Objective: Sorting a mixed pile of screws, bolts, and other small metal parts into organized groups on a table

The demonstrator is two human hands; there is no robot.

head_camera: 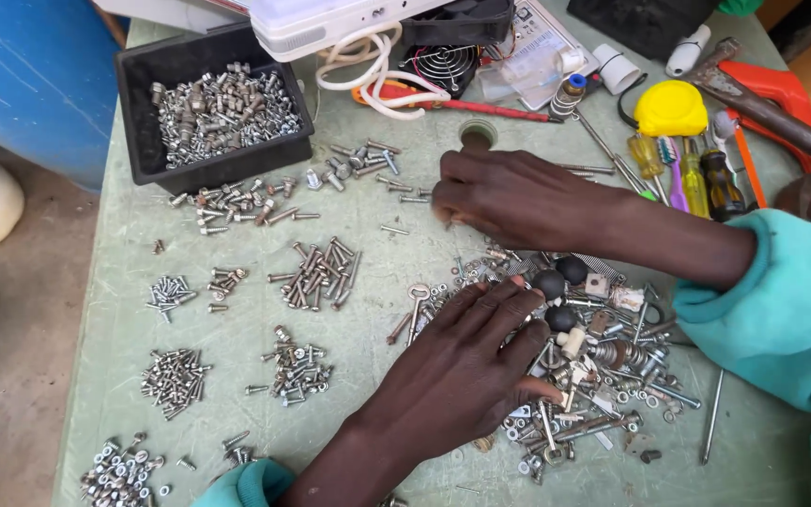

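My left hand (466,361) lies flat, fingers spread, on the left edge of a mixed pile of screws, washers and small parts (603,376), beside a small key (416,299). My right hand (509,199) reaches in from the right, knuckles up. Its fingertips are curled down onto the green table (396,272) near some loose bolts (405,192). Whatever is under those fingertips is hidden. Sorted little heaps of screws (316,274) lie to the left of both hands.
A black tray (147,66) full of bolts stands at the back left. Screwdrivers (696,178), a yellow tape measure (670,108), a hacksaw (781,89), a small fan (443,61) and white cable (368,56) crowd the back. More screw heaps (173,378) lie front left.
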